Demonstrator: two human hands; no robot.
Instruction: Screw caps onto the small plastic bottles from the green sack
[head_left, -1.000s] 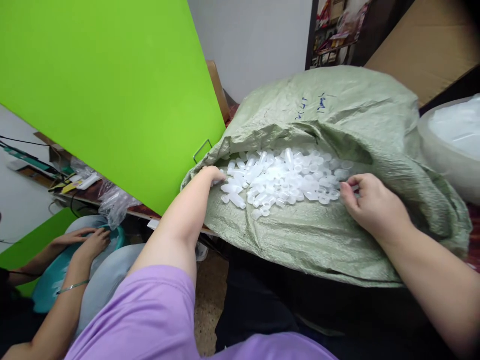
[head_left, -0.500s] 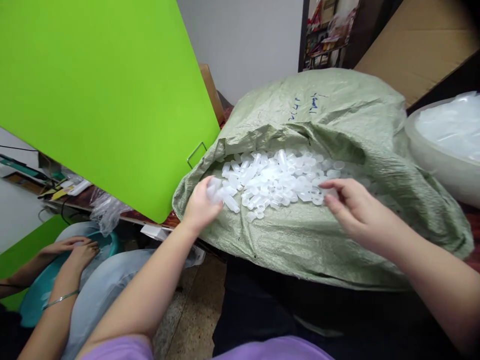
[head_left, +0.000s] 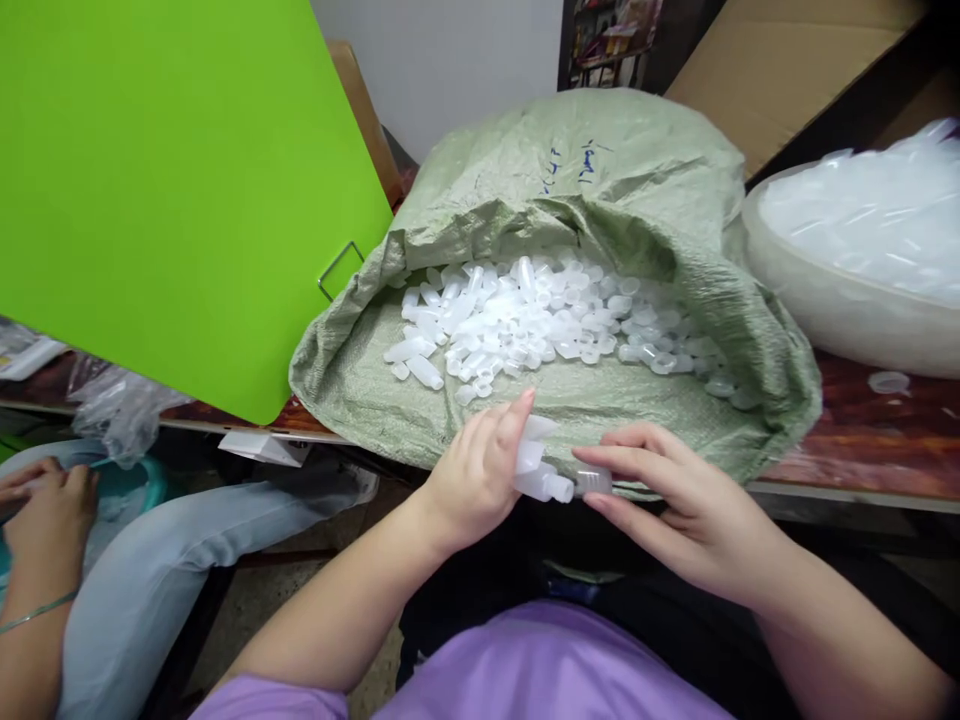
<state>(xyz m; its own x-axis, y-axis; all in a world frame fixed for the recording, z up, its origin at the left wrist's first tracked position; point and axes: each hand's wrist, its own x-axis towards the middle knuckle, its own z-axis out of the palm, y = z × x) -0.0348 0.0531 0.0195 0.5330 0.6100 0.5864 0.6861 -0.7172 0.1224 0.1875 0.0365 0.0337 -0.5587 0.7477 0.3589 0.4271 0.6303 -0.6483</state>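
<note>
The left hand is folded around a few small plastic bottles; at least two pieces can be seen. They lie along the inner side of its fingers and come out toward the right, and the narrow neck of the lowest bottle points to the other hand. The right hand pinches a clear cap between the thumb and the extended fingers. The cap sits at the tips of this grip, just beside the bottle neck and nearly in line with it; whether the two touch, I cannot tell. Both hands are before the mouth of a green sack, on the side of the person's body. Inside the mouth there is a heap of white pieces, beyond the hands. To the right of the sack stands a full tub, and near it one loose ring lies on the table.
</note>
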